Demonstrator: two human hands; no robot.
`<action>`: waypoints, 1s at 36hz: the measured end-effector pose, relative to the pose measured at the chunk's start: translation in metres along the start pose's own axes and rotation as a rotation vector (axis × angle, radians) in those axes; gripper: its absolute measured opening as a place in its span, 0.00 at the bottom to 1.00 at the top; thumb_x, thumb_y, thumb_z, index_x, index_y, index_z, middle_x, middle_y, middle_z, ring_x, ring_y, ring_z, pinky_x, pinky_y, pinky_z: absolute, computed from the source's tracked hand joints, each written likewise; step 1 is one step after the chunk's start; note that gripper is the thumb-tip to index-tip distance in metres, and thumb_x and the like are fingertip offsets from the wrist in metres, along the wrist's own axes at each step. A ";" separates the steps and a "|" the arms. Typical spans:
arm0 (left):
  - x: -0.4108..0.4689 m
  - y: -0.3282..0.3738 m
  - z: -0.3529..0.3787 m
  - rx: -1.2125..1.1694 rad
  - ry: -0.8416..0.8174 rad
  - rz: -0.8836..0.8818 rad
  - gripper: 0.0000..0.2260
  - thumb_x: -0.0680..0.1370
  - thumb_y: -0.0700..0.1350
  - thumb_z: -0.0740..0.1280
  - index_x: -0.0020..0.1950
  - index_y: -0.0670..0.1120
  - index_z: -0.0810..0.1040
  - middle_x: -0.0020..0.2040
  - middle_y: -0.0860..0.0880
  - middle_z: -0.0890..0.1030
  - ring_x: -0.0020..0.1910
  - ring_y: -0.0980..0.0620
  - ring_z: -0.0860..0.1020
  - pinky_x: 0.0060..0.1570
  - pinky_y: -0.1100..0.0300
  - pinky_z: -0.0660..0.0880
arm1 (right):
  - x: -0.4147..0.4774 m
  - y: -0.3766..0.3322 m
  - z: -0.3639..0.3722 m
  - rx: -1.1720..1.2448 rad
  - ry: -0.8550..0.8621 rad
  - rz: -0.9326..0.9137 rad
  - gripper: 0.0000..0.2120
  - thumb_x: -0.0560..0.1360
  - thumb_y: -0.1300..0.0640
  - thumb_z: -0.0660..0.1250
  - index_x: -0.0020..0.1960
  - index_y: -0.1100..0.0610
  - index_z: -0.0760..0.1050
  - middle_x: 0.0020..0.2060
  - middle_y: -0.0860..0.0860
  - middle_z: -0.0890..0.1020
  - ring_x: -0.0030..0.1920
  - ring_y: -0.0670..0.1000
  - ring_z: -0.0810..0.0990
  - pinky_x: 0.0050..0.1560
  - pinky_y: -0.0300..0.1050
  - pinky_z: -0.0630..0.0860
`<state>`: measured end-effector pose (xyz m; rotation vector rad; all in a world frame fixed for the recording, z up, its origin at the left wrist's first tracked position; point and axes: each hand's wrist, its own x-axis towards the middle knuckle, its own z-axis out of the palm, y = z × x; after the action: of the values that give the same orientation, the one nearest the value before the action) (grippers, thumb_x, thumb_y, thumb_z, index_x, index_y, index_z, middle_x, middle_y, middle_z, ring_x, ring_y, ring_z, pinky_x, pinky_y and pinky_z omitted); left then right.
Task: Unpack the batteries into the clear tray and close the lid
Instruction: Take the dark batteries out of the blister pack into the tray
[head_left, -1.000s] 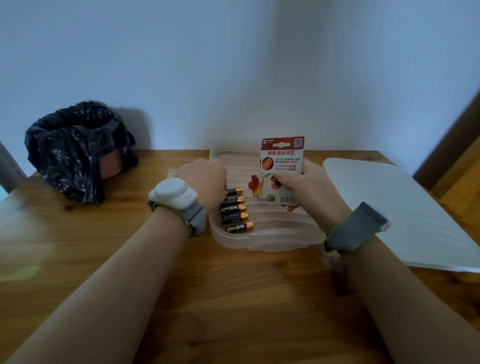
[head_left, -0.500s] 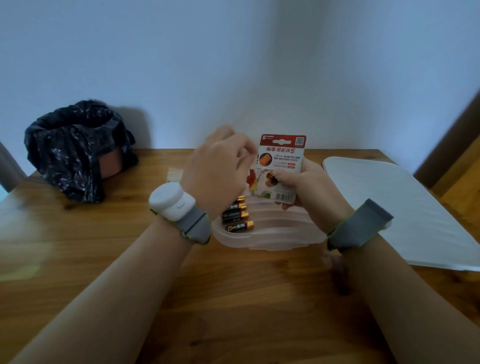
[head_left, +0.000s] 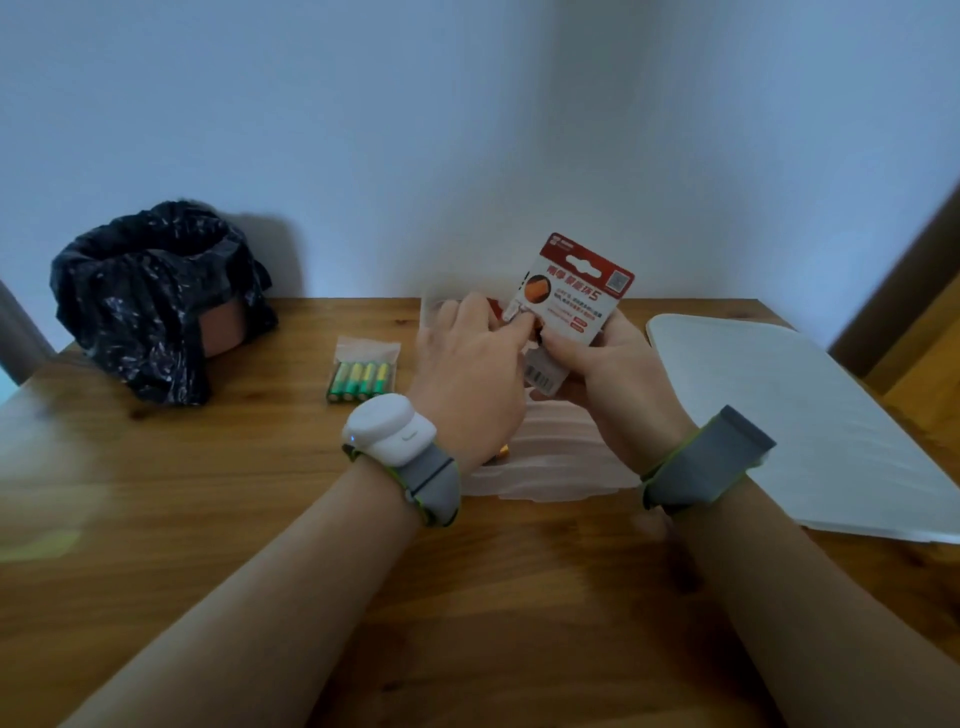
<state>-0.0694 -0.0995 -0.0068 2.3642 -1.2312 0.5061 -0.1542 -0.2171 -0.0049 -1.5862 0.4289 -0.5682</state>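
Note:
My right hand (head_left: 608, 364) grips a red and white battery blister pack (head_left: 576, 296), held tilted above the clear ridged tray (head_left: 561, 462). My left hand (head_left: 467, 374) reaches into the pack's open left edge, its fingertips pinching at something there that I cannot make out. The batteries lying in the tray are almost all hidden under my left hand; only one orange battery tip (head_left: 503, 452) shows by the wrist. The white lid (head_left: 800, 415) lies flat on the table to the right of the tray.
A small clear bag with several green batteries (head_left: 359, 382) lies left of the tray. A bin lined with a black plastic bag (head_left: 150, 301) stands at the back left. The wooden table (head_left: 208, 519) meets a wall behind.
My left hand rose from the batteries in the tray to the pack's left edge. The pack tilted to the right. The bag of green batteries came into sight.

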 end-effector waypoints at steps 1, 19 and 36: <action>0.000 0.000 0.001 -0.008 -0.015 -0.003 0.18 0.79 0.46 0.61 0.69 0.54 0.69 0.49 0.51 0.62 0.50 0.51 0.60 0.49 0.56 0.58 | 0.000 0.000 0.000 0.019 0.002 0.008 0.08 0.83 0.61 0.66 0.58 0.50 0.76 0.58 0.55 0.84 0.56 0.56 0.86 0.51 0.55 0.86; 0.001 -0.001 0.003 -0.474 0.074 -0.108 0.15 0.78 0.44 0.67 0.64 0.53 0.76 0.53 0.52 0.71 0.48 0.56 0.73 0.55 0.55 0.74 | 0.002 0.001 -0.001 0.040 0.077 -0.035 0.09 0.83 0.61 0.66 0.62 0.55 0.74 0.55 0.55 0.84 0.47 0.54 0.88 0.43 0.51 0.86; -0.001 -0.002 0.004 -0.341 0.162 0.043 0.14 0.77 0.41 0.69 0.62 0.45 0.80 0.60 0.51 0.79 0.51 0.60 0.75 0.54 0.68 0.68 | 0.003 0.003 0.001 0.000 0.123 -0.051 0.06 0.82 0.59 0.67 0.57 0.51 0.75 0.55 0.54 0.84 0.50 0.54 0.87 0.42 0.51 0.86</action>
<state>-0.0680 -0.0996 -0.0109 1.9769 -1.1908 0.4505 -0.1506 -0.2183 -0.0077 -1.5709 0.4814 -0.7077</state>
